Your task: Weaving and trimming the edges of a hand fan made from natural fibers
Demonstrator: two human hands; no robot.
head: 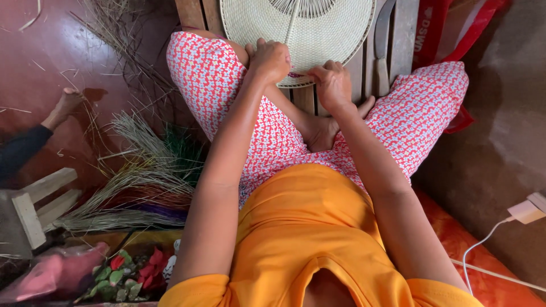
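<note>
I see a round woven fan lying on wooden slats ahead of my crossed legs. Left hand and right hand sit at its near rim, fingers clenched, pinching the edge.

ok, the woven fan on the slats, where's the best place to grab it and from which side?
Probably the near rim of the woven fan, approached from the person's side. The fan lies flat on the wooden slats, and that edge faces the lap, where the left hand and right hand already rest on it. The pale central rib looks stiffer, but it lies farther off, partly out of frame.
</note>
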